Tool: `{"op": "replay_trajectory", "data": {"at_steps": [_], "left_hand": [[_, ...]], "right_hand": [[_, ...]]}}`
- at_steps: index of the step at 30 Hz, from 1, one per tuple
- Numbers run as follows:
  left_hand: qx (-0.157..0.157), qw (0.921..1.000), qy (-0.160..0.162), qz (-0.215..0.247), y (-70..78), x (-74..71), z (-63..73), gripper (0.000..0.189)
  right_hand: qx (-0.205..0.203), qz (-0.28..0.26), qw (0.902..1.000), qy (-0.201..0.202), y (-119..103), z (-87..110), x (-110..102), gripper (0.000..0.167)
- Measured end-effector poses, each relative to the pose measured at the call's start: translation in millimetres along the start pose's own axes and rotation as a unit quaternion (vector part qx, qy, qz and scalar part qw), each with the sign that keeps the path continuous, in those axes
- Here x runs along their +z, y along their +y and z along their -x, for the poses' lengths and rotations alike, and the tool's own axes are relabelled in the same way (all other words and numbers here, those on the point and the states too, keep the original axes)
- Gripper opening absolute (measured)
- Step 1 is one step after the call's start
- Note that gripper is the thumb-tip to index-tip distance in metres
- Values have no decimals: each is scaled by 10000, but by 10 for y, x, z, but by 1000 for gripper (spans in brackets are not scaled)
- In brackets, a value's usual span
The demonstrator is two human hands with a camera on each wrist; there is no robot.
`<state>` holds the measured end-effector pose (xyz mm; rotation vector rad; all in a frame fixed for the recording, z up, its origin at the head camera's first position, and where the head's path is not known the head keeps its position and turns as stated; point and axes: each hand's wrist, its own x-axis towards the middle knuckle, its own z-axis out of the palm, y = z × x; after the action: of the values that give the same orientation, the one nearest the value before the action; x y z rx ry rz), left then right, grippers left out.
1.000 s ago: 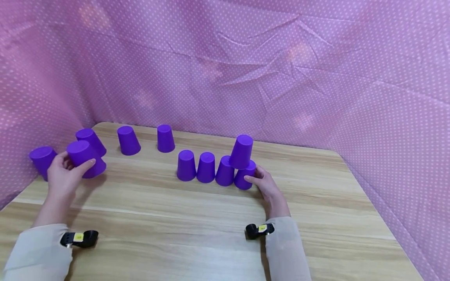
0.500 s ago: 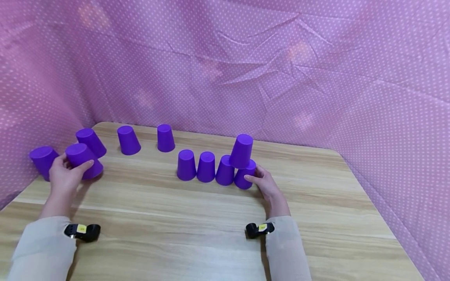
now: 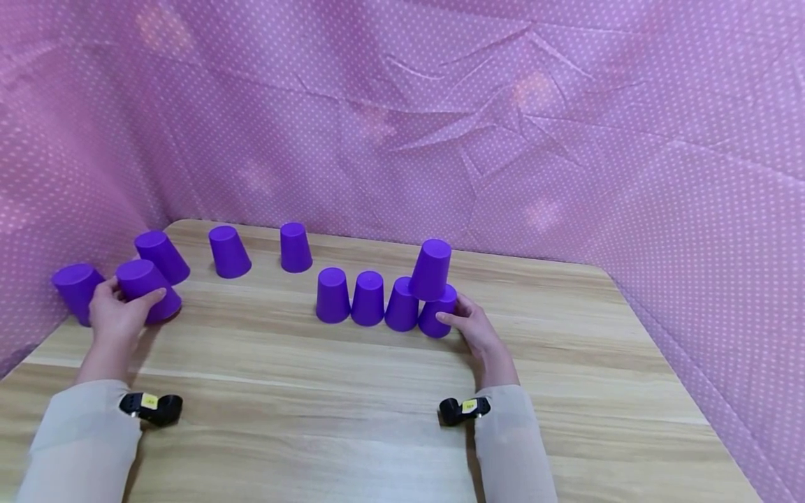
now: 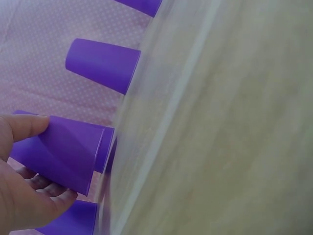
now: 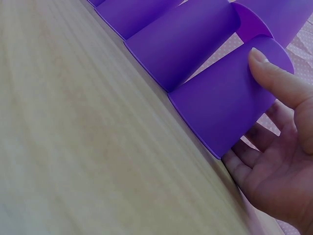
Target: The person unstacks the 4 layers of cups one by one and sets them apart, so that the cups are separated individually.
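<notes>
My left hand (image 3: 118, 314) grips an upside-down purple cup (image 3: 147, 290) between thumb and fingers. In the left wrist view, that cup's rim (image 4: 90, 169) hangs slightly above the tabletop. At the right end of a row of inverted purple cups, my right hand (image 3: 476, 328) holds the last cup (image 3: 435, 318) by its side, thumb in front and fingers behind. One more cup (image 3: 430, 269) stands on top, bridging the held cup and its neighbour (image 3: 401, 307). The right wrist view shows the held cup (image 5: 225, 98) with its rim on the wood.
Two more row cups (image 3: 332, 297) (image 3: 367, 300) stand left of the bridged pair. Single inverted cups stand farther back (image 3: 295, 248) (image 3: 229, 253) and at left (image 3: 163, 256) (image 3: 77, 290), close to the left hand. Pink dotted cloth (image 3: 402, 140) surrounds the wooden table (image 3: 314, 433).
My left hand has lowered its cup a little toward the tabletop, with the forearm shifting slightly forward and right. The right hand and the row have stayed put.
</notes>
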<state>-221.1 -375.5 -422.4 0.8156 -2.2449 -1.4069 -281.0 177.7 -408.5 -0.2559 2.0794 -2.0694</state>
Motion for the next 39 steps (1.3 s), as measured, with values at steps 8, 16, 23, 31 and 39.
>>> {"op": "replay_trajectory", "data": {"at_steps": [8, 16, 23, 31, 39], "left_hand": [[-169, 9997, 97, 125, 227, 21, 200, 85], [-417, 9981, -16, 450, 454, -10, 440, 78], [-528, 9967, -27, 616, 458, -19, 441, 80], [-634, 9933, 54, 960, 392, -9, 381, 82], [-119, 9981, 321, 518, -34, 2, -41, 90]], "right_hand": [[41, 43, 10000, -1, 2, -3, -6, 57], [38, 43, 10000, -31, 2, -14, -1, 55], [0, 51, 10000, 12, 9, -13, -3, 55], [-27, 47, 10000, 7, 8, -11, 2, 56], [-42, 63, 10000, 6, 4, -6, 8, 57]]}}
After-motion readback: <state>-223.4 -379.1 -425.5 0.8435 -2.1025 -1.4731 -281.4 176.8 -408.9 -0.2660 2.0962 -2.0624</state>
